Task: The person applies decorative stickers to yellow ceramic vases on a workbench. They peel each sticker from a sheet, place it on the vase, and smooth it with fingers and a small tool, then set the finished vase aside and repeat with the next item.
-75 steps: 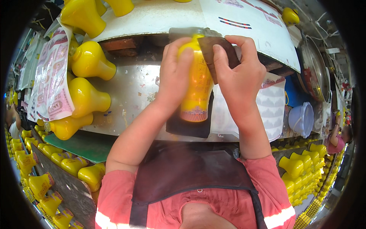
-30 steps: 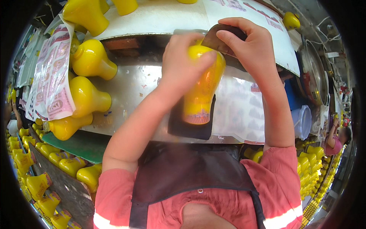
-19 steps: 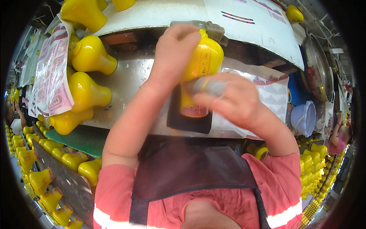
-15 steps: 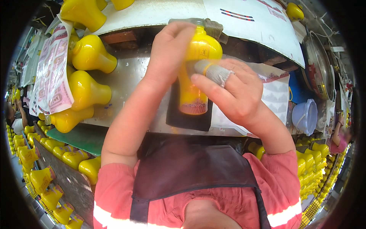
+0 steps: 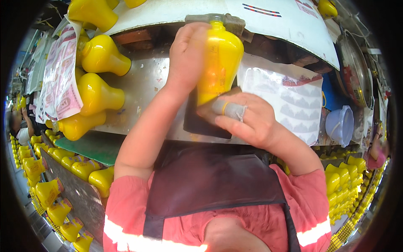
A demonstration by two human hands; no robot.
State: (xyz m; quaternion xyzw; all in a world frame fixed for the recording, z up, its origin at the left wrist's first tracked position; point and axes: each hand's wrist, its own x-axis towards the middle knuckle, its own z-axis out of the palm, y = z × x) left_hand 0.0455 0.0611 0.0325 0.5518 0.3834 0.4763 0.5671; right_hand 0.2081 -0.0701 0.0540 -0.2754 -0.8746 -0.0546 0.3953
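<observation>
A glossy yellow bottle (image 5: 226,48) with a narrow neck lies on a black pad (image 5: 208,127), its neck toward the far side against a grey block (image 5: 235,23). My left hand (image 5: 187,56) is closed against the bottle's upper left side, its fingertips blurred. My right hand (image 5: 252,119) grips a thin brown flat piece, like a scraper (image 5: 206,110), pressed across the bottle's lower end. A grey fabric wrap with a yellow band (image 5: 228,109) covers one right finger. The bottle's base is hidden behind this hand and the piece.
Several yellow bottles (image 5: 103,94) lie at the left beside printed pink sheets (image 5: 58,88). A sheet of grey-patterned decals (image 5: 298,105) lies right of the pad. Farther right stand a pale bucket (image 5: 339,126) and a large round pan (image 5: 354,69). A white board (image 5: 289,35) spans the back.
My right hand has slid down the bottle from its middle to its lower end, covering the patterned band near the base. My left hand stays at the upper left side.
</observation>
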